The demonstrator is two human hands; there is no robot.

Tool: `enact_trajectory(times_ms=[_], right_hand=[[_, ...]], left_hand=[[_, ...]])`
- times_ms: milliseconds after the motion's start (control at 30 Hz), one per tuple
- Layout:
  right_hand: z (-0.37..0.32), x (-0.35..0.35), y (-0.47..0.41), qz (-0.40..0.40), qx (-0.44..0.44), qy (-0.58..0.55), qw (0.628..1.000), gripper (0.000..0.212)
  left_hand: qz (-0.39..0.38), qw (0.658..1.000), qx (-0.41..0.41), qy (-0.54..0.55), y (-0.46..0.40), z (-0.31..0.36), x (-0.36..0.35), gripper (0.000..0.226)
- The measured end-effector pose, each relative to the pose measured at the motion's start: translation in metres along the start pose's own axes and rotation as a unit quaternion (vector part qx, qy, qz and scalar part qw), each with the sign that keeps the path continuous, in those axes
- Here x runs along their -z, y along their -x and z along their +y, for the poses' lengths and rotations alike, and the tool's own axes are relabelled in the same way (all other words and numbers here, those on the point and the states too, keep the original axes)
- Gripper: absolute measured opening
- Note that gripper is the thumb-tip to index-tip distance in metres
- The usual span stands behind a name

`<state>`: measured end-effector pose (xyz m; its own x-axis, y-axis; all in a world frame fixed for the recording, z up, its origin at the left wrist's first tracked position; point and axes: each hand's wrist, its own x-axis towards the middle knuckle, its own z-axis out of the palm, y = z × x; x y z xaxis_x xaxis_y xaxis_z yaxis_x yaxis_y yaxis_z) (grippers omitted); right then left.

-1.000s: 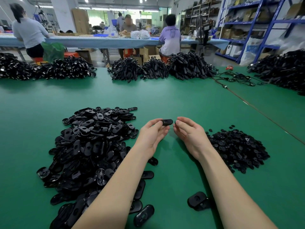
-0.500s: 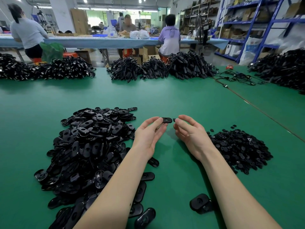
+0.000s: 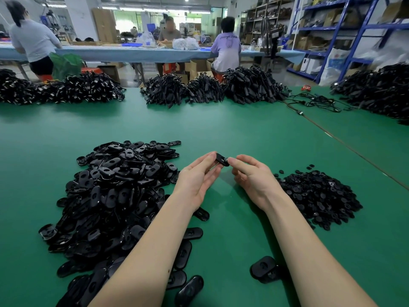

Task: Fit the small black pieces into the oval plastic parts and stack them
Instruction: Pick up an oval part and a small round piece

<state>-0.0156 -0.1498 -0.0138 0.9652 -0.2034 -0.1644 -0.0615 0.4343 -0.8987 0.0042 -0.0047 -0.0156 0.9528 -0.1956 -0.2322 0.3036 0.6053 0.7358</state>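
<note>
A black oval plastic part (image 3: 222, 159) is held above the green table between both hands. My left hand (image 3: 199, 178) pinches its left end with fingertips. My right hand (image 3: 254, 177) pinches its right end, and whether a small black piece sits under those fingertips is hidden. A big heap of oval parts (image 3: 115, 196) lies to the left. A smaller heap of small black pieces (image 3: 318, 196) lies to the right. A short stack of oval parts (image 3: 264, 267) stands near my right forearm.
Green table (image 3: 243, 129) stretches ahead. Bundles of black cable parts (image 3: 210, 89) line its far edge, with another heap (image 3: 380, 91) at the right and loose cables (image 3: 314, 101). People sit at a blue table (image 3: 132, 54) behind. Blue shelving (image 3: 345, 29) stands at the right.
Both hands closed in on the oval part; it tilted slightly and my right fingertips now pinch its right end. The heaps stayed put.
</note>
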Motion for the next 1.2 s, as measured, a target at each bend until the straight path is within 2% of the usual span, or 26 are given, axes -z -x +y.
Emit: enact_trajectory(times_ms=[333, 667, 967, 1067, 1200], right_hand=[[0.0015, 0.0009, -0.0023, 0.010, 0.004, 0.026, 1.000, 0.031], [0.0011, 0.0032, -0.0041, -0.001, -0.005, 0.043, 0.999, 0.030], [0.0020, -0.0018, -0.0011, 0.054, 0.021, 0.079, 0.995, 0.027], [-0.0009, -0.0029, 0.0000, 0.044, 0.012, 0.098, 0.994, 0.029], [-0.0035, -0.0021, 0.0020, -0.004, -0.002, 0.108, 0.994, 0.018]], left_hand=[[-0.012, 0.999, -0.013, -0.031, 0.0030, -0.0008, -0.0016, 0.012], [-0.023, 0.996, -0.045, -0.068, 0.0025, -0.0029, -0.0029, 0.010], [-0.019, 0.992, -0.084, -0.093, 0.0016, -0.0067, -0.0055, 0.007], [-0.023, 0.995, -0.076, -0.059, 0.0017, -0.0041, -0.0057, 0.008], [-0.045, 0.997, -0.045, -0.032, 0.0008, 0.0001, -0.0042, 0.007]])
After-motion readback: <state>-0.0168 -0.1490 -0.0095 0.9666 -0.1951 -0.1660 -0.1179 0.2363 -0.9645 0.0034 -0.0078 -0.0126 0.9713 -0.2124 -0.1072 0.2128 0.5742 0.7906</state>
